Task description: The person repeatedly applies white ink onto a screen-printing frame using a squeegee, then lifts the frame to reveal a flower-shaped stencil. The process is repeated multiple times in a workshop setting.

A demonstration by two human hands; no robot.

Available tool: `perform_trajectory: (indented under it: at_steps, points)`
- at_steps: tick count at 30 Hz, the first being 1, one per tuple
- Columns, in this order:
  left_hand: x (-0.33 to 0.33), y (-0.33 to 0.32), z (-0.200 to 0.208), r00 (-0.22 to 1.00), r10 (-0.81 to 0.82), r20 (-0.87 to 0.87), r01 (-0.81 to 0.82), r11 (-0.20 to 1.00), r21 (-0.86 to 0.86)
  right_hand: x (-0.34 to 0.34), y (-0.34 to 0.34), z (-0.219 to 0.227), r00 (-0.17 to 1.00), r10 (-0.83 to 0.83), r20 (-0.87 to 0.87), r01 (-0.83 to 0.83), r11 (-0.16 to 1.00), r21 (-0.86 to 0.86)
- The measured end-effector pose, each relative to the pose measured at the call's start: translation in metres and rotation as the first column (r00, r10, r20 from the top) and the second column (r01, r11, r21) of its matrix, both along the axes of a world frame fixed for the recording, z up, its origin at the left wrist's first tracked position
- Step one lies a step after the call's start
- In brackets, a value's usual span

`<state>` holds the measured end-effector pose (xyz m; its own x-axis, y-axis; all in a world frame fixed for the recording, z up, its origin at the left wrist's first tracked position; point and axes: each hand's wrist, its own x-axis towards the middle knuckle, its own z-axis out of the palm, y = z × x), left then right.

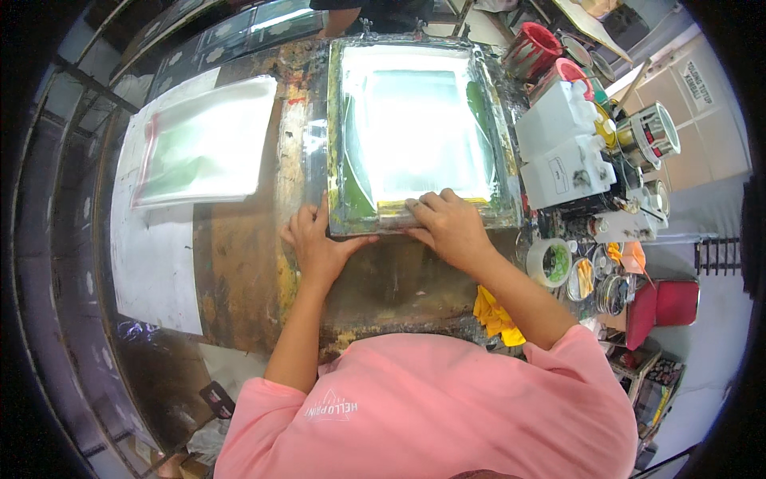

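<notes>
A screen printing frame (335, 160) lies flat on the stained work table, its bright mesh bordered with green. My left hand (315, 239) rests at the frame's near left corner, thumb along the near edge and forefinger up the left side, fingers apart. At the near end of the mesh my right hand (451, 227) is closed on a squeegee (391, 209) with a yellowish edge. The squeegee lies crosswise, partly hidden under my fingers. To the left, a stack of clear plastic sheets (203, 144) sits on white paper (155, 263).
White jerrycans (558, 172), red-stained buckets (533, 49) and a paint-smeared can (650, 136) crowd the right side. Nearer are a tape roll (549, 262) and a yellow cloth (496, 315). Metal racks (56, 199) stand left; a person (375, 16) is beyond the table.
</notes>
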<state>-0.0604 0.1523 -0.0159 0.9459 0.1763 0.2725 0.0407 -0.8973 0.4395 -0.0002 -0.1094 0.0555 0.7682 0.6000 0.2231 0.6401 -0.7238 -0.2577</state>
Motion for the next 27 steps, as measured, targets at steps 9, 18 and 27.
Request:
perform_trajectory:
  at_steps: [9,18,27]
  points:
    - [0.002,0.004,0.008,0.996,-0.061,0.067,0.061,0.998,0.002,0.203,0.026,-0.033,0.972,-0.073,0.222,0.082,0.996,-0.033]
    - [0.003,0.003,0.006,0.980,-0.110,0.166,0.133,0.982,-0.135,0.324,0.035,-0.012,0.988,-0.039,0.150,0.056,0.993,-0.107]
    - [-0.001,0.002,0.004,0.989,-0.080,0.128,0.102,0.980,-0.172,0.125,0.013,-0.012,0.991,-0.075,0.110,0.090,0.987,-0.136]
